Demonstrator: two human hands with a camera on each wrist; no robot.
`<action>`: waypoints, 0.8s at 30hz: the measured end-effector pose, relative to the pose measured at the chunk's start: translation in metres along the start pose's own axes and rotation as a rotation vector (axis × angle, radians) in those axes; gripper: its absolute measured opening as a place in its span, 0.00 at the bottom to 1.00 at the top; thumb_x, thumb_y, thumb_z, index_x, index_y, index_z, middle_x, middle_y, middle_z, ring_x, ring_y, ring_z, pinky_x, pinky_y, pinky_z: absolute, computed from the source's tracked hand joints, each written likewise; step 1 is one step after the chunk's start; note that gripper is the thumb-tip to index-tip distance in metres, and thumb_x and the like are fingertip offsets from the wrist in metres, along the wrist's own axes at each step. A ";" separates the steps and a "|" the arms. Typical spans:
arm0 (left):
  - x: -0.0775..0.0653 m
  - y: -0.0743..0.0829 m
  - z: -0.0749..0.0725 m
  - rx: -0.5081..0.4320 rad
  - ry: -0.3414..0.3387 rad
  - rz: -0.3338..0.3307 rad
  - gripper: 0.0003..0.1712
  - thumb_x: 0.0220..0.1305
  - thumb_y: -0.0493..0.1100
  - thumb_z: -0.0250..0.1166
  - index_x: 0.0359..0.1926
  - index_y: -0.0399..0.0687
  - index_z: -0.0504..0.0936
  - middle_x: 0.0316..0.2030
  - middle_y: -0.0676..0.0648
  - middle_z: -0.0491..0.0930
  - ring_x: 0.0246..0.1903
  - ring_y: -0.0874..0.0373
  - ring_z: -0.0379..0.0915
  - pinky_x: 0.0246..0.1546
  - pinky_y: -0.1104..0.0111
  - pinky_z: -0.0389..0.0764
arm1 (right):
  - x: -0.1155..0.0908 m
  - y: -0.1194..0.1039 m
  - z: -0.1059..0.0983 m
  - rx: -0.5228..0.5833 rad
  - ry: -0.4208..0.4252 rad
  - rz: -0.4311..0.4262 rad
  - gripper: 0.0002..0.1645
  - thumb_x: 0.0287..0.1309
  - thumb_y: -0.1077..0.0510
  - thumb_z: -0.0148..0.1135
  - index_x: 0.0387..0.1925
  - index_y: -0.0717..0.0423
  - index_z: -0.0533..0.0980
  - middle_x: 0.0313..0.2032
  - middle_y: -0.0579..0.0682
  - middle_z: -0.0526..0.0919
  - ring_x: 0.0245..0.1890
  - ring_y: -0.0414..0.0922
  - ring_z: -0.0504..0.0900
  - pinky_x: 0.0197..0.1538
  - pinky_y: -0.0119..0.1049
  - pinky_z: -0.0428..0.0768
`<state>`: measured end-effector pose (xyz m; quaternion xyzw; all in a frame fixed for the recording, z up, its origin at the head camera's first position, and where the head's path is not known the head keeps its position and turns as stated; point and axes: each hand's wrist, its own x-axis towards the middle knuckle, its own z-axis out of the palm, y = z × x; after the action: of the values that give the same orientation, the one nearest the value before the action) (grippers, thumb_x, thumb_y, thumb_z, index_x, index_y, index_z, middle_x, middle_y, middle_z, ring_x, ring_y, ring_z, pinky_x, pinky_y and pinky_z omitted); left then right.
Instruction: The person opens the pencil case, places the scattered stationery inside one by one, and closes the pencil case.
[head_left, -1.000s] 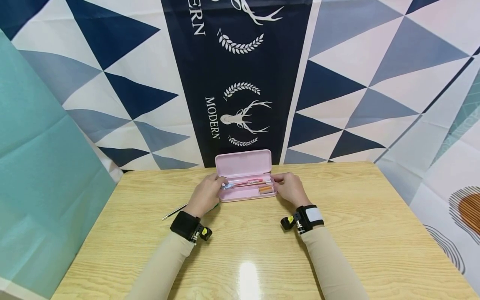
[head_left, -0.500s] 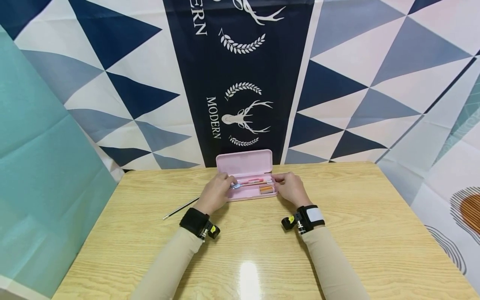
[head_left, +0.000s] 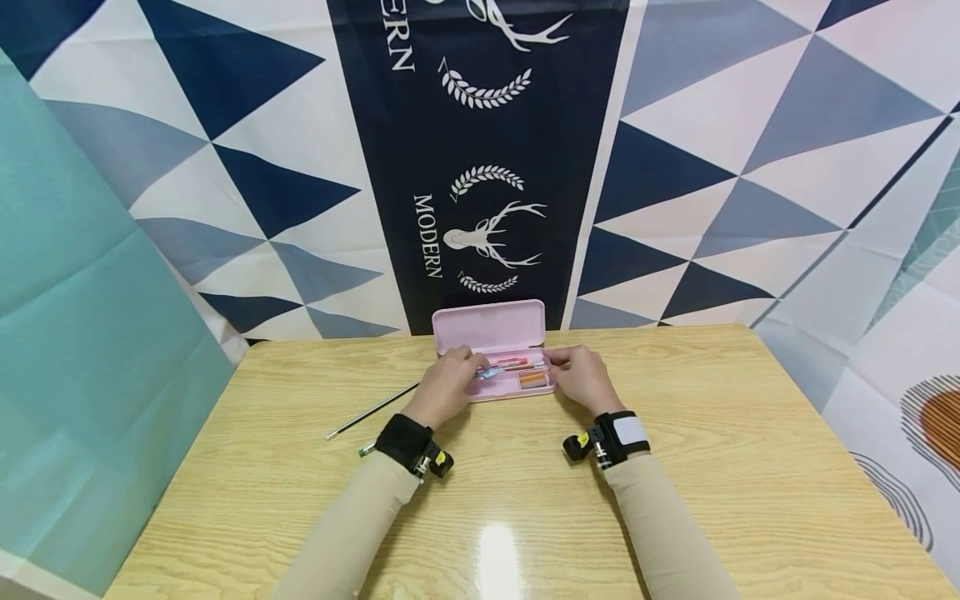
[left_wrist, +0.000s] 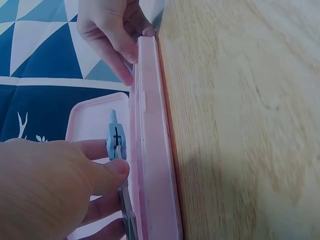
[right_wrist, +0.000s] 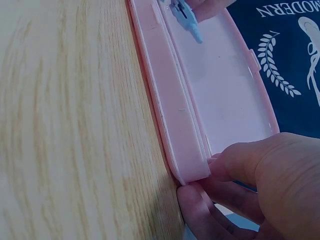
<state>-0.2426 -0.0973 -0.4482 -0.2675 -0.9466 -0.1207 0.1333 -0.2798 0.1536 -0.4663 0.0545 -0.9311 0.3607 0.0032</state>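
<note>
An open pink pencil case [head_left: 489, 327] stands at the table's back edge, its lid tilted up against the wall cloth. My left hand [head_left: 448, 385] is over the case's left part and pinches a drawing compass [left_wrist: 116, 140] between thumb and fingers. The compass has a light blue head and grey legs. In the left wrist view it is above the case's rim, its blue tip toward the right end. My right hand [head_left: 583, 380] grips the case's right end, thumb and fingers around the corner. Pencils [head_left: 514, 362] and an orange-banded eraser [head_left: 533, 380] lie inside.
A thin dark stick with a silvery end [head_left: 360, 419] lies on the wooden table [head_left: 510, 483], left of the case. A green-tipped stick [head_left: 366, 451] shows partly behind my left wrist strap. Patterned cloth [head_left: 487, 208] hangs behind the table.
My left hand has moved right over the case with the compass. The stick on the left and the green tip show more from behind my arm. My right hand stays at the case's end.
</note>
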 end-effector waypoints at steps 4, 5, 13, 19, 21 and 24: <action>0.003 0.003 0.001 -0.004 -0.014 -0.013 0.21 0.55 0.29 0.70 0.50 0.47 0.84 0.40 0.45 0.82 0.42 0.50 0.79 0.46 0.58 0.84 | 0.000 0.000 0.000 0.003 0.004 -0.001 0.18 0.62 0.61 0.64 0.54 0.54 0.84 0.53 0.60 0.86 0.42 0.51 0.80 0.34 0.35 0.73; 0.003 0.004 0.002 -0.005 -0.014 -0.013 0.20 0.56 0.29 0.70 0.50 0.47 0.84 0.40 0.45 0.82 0.42 0.50 0.79 0.46 0.58 0.84 | 0.000 0.000 0.000 0.002 0.003 -0.004 0.18 0.63 0.61 0.64 0.55 0.54 0.84 0.53 0.60 0.86 0.43 0.51 0.81 0.34 0.35 0.73; 0.005 0.004 0.008 -0.001 0.014 0.008 0.17 0.57 0.31 0.70 0.47 0.48 0.85 0.39 0.46 0.83 0.40 0.50 0.80 0.44 0.58 0.84 | 0.000 0.000 0.000 0.010 0.004 -0.006 0.18 0.63 0.61 0.64 0.54 0.53 0.84 0.53 0.59 0.86 0.42 0.51 0.81 0.34 0.35 0.74; 0.007 0.004 0.012 -0.005 0.012 0.016 0.15 0.58 0.33 0.71 0.46 0.49 0.85 0.38 0.46 0.84 0.40 0.50 0.82 0.45 0.57 0.84 | 0.000 0.000 0.001 0.014 0.008 -0.013 0.18 0.63 0.61 0.64 0.54 0.54 0.84 0.53 0.59 0.87 0.43 0.51 0.82 0.35 0.36 0.75; 0.007 0.004 0.012 -0.004 0.013 0.015 0.15 0.57 0.34 0.71 0.45 0.50 0.85 0.39 0.46 0.84 0.40 0.50 0.82 0.45 0.57 0.84 | 0.000 -0.001 0.001 0.014 0.007 -0.010 0.18 0.63 0.61 0.64 0.54 0.54 0.84 0.53 0.59 0.87 0.43 0.51 0.82 0.35 0.36 0.75; 0.007 0.005 0.013 -0.001 0.014 0.016 0.15 0.57 0.34 0.71 0.45 0.51 0.86 0.39 0.47 0.85 0.40 0.50 0.82 0.44 0.56 0.84 | 0.000 -0.001 0.000 0.012 0.008 -0.011 0.18 0.62 0.61 0.64 0.54 0.54 0.84 0.53 0.59 0.87 0.43 0.51 0.82 0.35 0.36 0.75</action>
<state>-0.2486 -0.0860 -0.4576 -0.2744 -0.9434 -0.1219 0.1407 -0.2795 0.1530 -0.4661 0.0583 -0.9286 0.3665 0.0088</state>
